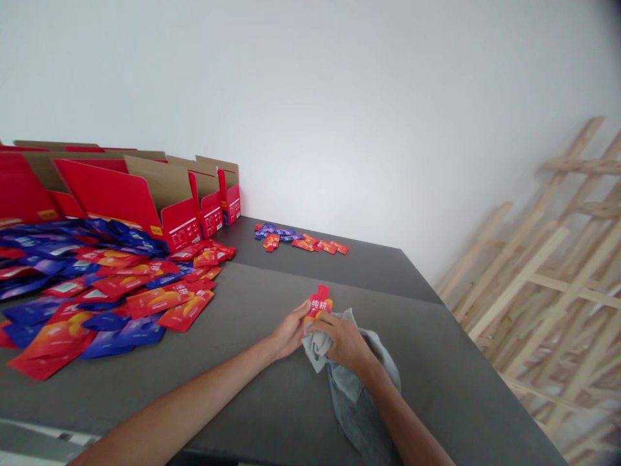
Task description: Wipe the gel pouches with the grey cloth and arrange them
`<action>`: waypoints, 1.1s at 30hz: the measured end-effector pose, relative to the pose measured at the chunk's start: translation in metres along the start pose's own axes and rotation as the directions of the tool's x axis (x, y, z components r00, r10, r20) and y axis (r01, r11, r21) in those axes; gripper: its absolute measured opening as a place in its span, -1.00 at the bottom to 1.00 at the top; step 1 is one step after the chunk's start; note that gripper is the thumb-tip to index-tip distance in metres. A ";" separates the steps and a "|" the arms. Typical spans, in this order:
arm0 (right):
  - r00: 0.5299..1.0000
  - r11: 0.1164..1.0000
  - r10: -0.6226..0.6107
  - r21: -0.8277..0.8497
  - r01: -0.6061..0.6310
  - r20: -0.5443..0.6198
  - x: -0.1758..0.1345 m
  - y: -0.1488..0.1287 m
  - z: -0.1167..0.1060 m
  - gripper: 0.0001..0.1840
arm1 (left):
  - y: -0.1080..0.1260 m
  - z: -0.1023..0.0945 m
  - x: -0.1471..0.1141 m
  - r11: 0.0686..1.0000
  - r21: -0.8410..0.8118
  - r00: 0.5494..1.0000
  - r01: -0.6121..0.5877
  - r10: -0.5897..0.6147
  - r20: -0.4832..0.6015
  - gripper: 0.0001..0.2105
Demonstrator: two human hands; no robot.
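Note:
A red-and-orange packet (320, 300) with white lettering is held upright over the dark table (252, 395). My left hand (292, 330) is closed on its left side, the thumb lying across the front. My right hand (343, 338) grips a bunched grey cloth (317, 349) and presses against the packet's lower front. The rest of the cloth hangs down beneath my right wrist onto the table. Fingers and cloth hide the packet's lower part.
Red and blue packets (145, 301) lie heaped at the left, before several open red cartons (107, 188). A small row of packets (303, 241) lies along the table's back. Wooden frames (543, 285) lean on the wall beyond the right edge.

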State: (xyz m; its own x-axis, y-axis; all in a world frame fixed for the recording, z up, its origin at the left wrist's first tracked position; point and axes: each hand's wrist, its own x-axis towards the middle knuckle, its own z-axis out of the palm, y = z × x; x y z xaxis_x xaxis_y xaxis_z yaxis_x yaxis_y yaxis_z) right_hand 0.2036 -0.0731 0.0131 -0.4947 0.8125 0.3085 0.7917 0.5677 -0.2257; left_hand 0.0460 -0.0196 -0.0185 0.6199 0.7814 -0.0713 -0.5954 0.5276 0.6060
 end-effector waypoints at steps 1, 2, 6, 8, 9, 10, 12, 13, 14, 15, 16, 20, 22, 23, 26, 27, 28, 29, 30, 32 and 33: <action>0.998 0.999 0.049 -0.008 -0.050 -0.045 -0.001 0.001 0.000 -0.55 | 0.000 0.001 0.000 1.000 -0.004 1.000 -0.007 0.008 0.008 -0.79; 0.988 0.994 0.110 -0.011 -0.112 -0.109 -0.002 0.002 0.000 -0.53 | -0.001 0.001 -0.001 1.000 -0.007 1.000 -0.010 0.010 0.022 -0.80; 0.882 0.952 0.296 0.038 -0.304 -0.366 -0.006 0.010 -0.005 -0.53 | -0.006 0.005 -0.004 0.999 0.011 0.992 0.035 -0.036 0.117 -0.74; 0.867 0.949 0.305 0.052 -0.310 -0.394 -0.007 0.012 -0.006 -0.52 | -0.007 0.005 -0.005 0.999 0.027 0.989 0.041 -0.044 0.138 -0.70; 0.880 0.955 0.288 0.049 -0.291 -0.379 -0.007 0.012 -0.006 -0.52 | -0.007 0.005 -0.005 0.999 0.028 0.991 0.030 -0.034 0.132 -0.71; 0.905 0.967 0.252 0.041 -0.253 -0.343 -0.006 0.011 -0.005 -0.52 | -0.007 0.004 -0.004 1.000 0.024 0.993 0.012 -0.014 0.114 -0.72; 0.962 0.991 0.131 0.019 -0.130 -0.239 -0.004 0.009 -0.003 -0.53 | -0.006 0.001 -0.002 1.000 0.025 0.998 -0.018 0.016 0.066 -0.76; 0.982 0.998 0.060 0.010 -0.059 -0.180 -0.003 0.007 -0.002 -0.53 | -0.006 -0.001 -0.001 0.999 0.034 0.999 -0.024 0.022 0.044 -0.76; 0.992 1.000 -0.004 0.004 0.004 -0.125 -0.003 0.006 -0.001 -0.53 | -0.006 -0.002 0.000 0.998 0.053 0.999 -0.026 0.024 0.025 -0.74; 0.995 0.999 -0.051 0.003 0.052 -0.080 -0.002 0.005 0.000 -0.52 | -0.006 -0.003 0.001 0.996 0.082 1.000 -0.028 0.027 0.010 -0.72; 0.996 0.997 -0.078 0.004 0.078 -0.047 -0.001 0.004 0.001 -0.52 | -0.005 -0.004 0.002 0.992 0.124 0.999 -0.033 0.033 0.002 -0.69; 0.999 0.999 -0.042 0.022 0.042 -0.005 -0.001 0.005 -0.001 -0.54 | 0.010 -0.008 0.002 0.897 0.411 0.982 -0.165 0.187 -0.014 -0.63; 1.000 0.999 -0.012 0.030 0.012 0.017 -0.001 0.006 -0.004 -0.54 | 0.033 -0.013 0.001 0.756 0.605 0.936 -0.249 0.348 -0.050 -0.64; 1.000 0.999 0.000 0.032 -0.001 0.031 -0.001 0.006 -0.005 -0.53 | 0.049 -0.017 0.001 0.655 0.711 0.900 -0.255 0.431 -0.073 -0.65; 0.998 0.999 0.024 0.037 -0.026 0.058 -0.002 0.006 -0.006 -0.51 | 0.115 -0.031 -0.003 0.212 0.977 0.794 -0.016 0.596 -0.117 -0.59; 0.998 0.999 0.026 0.039 -0.029 0.055 -0.002 0.005 -0.006 -0.49 | 0.141 -0.037 -0.005 0.024 0.989 0.762 0.148 0.634 -0.130 -0.55; 0.998 0.999 0.028 0.041 -0.030 0.048 -0.003 0.005 -0.006 -0.48 | 0.167 -0.042 -0.008 -0.030 0.975 0.736 0.221 0.660 -0.147 -0.52; 0.999 0.999 0.025 0.045 -0.027 0.041 -0.003 0.004 -0.006 -0.47 | 0.193 -0.048 -0.011 -0.051 0.961 0.710 0.273 0.684 -0.165 -0.51; 0.999 0.998 0.023 0.050 -0.024 0.036 -0.003 0.004 -0.006 -0.46 | 0.218 -0.053 -0.016 -0.073 0.943 0.689 0.324 0.701 -0.182 -0.53; 0.999 0.998 0.025 0.060 -0.026 0.026 -0.003 0.004 -0.005 -0.45 | 0.261 -0.065 -0.024 -0.108 0.899 0.652 0.424 0.726 -0.221 -0.58; 0.999 0.998 0.030 0.063 -0.031 0.024 -0.002 0.004 -0.005 -0.45 | 0.278 -0.071 -0.029 -0.123 0.872 0.634 0.473 0.735 -0.241 -0.60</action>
State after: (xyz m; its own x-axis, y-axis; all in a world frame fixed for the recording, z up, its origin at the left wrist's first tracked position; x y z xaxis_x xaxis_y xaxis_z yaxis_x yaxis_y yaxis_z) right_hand 0.2100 -0.0733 0.0160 -0.4792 0.8319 0.2799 0.7826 0.5493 -0.2928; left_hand -0.1735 0.1281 0.0962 -0.1673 0.9634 0.2095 0.8125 0.0144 0.5828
